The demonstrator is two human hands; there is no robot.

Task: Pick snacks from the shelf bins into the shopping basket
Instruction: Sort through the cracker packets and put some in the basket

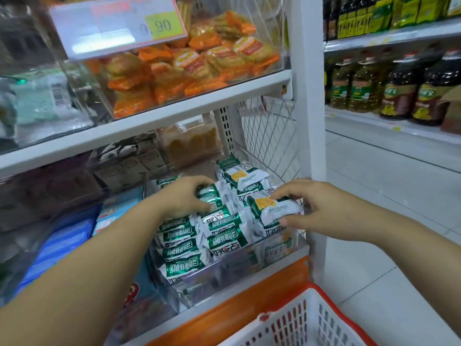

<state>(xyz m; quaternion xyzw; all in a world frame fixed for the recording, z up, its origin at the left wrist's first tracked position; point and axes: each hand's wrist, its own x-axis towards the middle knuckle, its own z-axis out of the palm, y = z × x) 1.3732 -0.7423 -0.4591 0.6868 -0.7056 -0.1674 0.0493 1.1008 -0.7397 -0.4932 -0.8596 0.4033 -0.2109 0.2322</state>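
A clear shelf bin point(282, 255) on the lower shelf holds several green-and-white snack packets point(222, 236). My left hand point(184, 198) reaches into the bin's left side, its fingers curled round a green packet point(208, 196). My right hand point(314, 206) pinches a white packet with a yellow cracker picture point(277, 208) between thumb and fingers at the bin's right side. The white shopping basket with a red rim point(309, 320) sits at the bottom right, below the shelf edge; no snacks show in its visible part.
An upper clear bin point(189, 68) holds orange snack packets behind a price sign point(117, 23). Blue packets point(64, 243) fill the bin to the left. A white shelf post point(309, 96) stands on the right. Oil bottles point(399, 91) line the far shelves beyond the white floor.
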